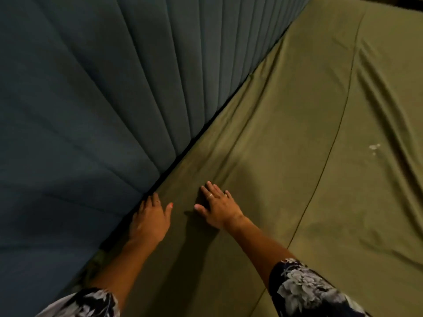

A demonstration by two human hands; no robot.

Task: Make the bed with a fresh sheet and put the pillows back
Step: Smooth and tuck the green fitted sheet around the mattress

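Note:
An olive-green sheet point(286, 156) covers the mattress and runs up to the headboard. My left hand point(150, 219) lies at the sheet's edge, its fingertips dipping into the dark gap between mattress and headboard. My right hand point(218, 208) rests flat on the sheet a little to the right, fingers straight and spread, rings on two fingers. Long creases and a seam line cross the sheet toward the far right. No pillows are in view.
A padded blue-grey headboard point(91, 99) with vertical channels fills the left side. A small pale mark point(374, 147) sits on the sheet at the right. Floral sleeves show at the bottom.

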